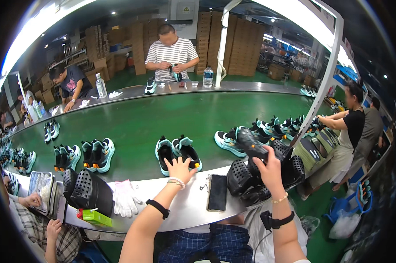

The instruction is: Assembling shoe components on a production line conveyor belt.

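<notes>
My left hand [180,171] lies with fingers spread over the near ends of a pair of black and teal sneakers [185,151] at the edge of the green belt. Nothing is gripped in it. My right hand [269,168] is closed on a dark, shoe-shaped piece [252,142], blurred, with a small orange spot. Right below and around that hand stand several black perforated plastic pieces [240,175], partly hidden by my hand and by each other. A dark-screened phone [217,193] rests on the metal ledge between my forearms.
More sneakers [102,155] stand along the green belt [132,118]. On the ledge to the left are black perforated pieces [90,193], white gloves [126,199] and a green carton [97,217]. A slanted white post [321,83] rises at the right. Co-workers stand across, left and right.
</notes>
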{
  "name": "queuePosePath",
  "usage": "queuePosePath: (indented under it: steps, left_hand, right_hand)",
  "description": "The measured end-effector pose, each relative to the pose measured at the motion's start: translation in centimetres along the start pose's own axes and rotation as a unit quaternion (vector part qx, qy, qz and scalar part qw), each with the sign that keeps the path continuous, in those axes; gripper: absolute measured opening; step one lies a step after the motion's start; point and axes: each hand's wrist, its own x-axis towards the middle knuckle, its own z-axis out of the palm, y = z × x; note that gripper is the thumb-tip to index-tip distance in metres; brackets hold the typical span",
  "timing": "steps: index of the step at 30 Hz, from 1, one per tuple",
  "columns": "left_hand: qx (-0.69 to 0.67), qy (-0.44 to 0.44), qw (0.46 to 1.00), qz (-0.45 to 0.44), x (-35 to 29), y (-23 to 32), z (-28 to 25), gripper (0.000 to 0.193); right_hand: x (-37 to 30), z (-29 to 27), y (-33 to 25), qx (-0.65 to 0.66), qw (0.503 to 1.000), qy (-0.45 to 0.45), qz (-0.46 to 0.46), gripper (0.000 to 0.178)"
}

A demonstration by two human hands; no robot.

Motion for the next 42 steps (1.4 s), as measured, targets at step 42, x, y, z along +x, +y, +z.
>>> queuePosePath:
  steps: [42]
  left_hand:
    - [-0.057, 0.145, 0.988, -0.015, 0.9, -7.0, 2.6, 0.028]
  right_hand:
    - [7.9, 38.1, -3.8, -0.225, 0.937, -0.236, 0.123, 0.019]
